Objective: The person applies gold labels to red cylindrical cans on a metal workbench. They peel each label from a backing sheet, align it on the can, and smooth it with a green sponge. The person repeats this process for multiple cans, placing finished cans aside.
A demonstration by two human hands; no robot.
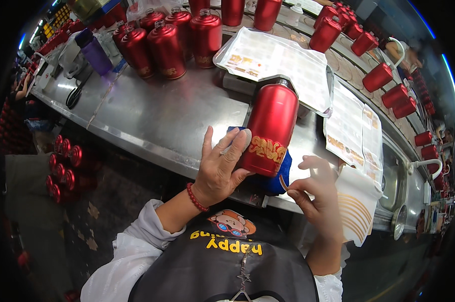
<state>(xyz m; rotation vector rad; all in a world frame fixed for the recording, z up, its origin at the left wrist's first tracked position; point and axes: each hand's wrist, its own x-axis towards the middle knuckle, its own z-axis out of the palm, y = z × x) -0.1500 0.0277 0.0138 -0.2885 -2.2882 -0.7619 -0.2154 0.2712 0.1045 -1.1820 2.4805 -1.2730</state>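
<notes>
A glossy red metal bottle (276, 118) with a gold ornament near its base lies tilted on a blue cloth (284, 171), its neck pointing away from me. My left hand (218, 163) is beside the bottle's lower left, its thumb touching the base. Between its fingers is a small pale round pad (245, 140), partly hidden. Close to the bottle's base on the right, my right hand (313, 191) pinches a thin curved gold-brown strip (284, 183). That hand is slightly blurred. Near its wrist hangs a pale sheet of curved gold strips (357, 206).
Several red bottles (169, 50) stand at the back left of the metal table (152, 113), near a purple bottle (94, 53). Decal sheets (280, 63) rest on a tray behind the worked bottle. A conveyor (308, 35) carries more red bottles. Another person (406, 53) works at far right.
</notes>
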